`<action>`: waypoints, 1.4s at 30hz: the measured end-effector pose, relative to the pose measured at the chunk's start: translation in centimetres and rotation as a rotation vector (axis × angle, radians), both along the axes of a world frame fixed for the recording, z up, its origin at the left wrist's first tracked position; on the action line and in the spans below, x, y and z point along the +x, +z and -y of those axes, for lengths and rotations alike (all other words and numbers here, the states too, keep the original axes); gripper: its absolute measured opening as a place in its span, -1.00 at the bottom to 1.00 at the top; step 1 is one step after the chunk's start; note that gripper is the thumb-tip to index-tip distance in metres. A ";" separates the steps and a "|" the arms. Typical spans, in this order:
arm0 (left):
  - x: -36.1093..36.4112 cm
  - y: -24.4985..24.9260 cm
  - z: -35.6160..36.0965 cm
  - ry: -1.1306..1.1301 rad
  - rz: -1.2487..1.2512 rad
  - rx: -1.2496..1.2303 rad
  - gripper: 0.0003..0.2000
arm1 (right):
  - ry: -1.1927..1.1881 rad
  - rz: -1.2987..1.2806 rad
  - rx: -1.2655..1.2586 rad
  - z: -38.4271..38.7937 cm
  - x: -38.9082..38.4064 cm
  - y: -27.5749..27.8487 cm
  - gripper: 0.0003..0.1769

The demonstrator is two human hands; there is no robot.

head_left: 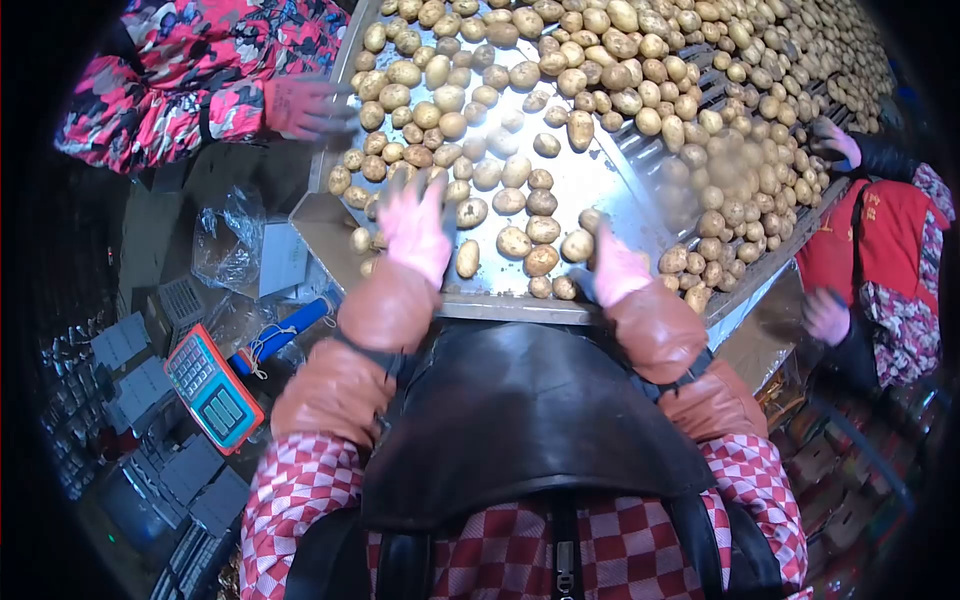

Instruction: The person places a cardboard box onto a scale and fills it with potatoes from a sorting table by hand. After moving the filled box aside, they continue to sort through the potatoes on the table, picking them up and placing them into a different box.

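Many potatoes [512,200] lie spread over a metal table [590,190] in front of me. My left hand [415,228], in a pink glove with dark fingertips, reaches over the potatoes at the table's near left, its fingers spread and slightly blurred. Nothing shows in its grasp. At the near right my right hand [617,265], gloved the same way, is beside a couple of potatoes near the front edge. Its fingers are partly hidden and blurred, so I cannot make out whether it holds one.
A co-worker's gloved hand [305,107] is at the table's left edge. Another person in a red vest [870,240] stands at the right. Potatoes are heaped over slats [640,150] at the back right. An orange-edged scale [213,388], a blue tube [290,330] and boxes are at the left.
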State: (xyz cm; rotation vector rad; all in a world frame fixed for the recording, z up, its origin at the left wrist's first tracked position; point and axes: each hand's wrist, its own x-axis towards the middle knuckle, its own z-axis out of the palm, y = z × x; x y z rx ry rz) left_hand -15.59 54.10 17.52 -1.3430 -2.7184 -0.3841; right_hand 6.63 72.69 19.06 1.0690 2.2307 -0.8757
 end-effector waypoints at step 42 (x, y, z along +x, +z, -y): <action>-0.2 -1.1 -0.4 -0.076 0.175 0.247 -0.56 | 0.502 -0.588 0.273 2.8 -5.7 -4.7 -0.45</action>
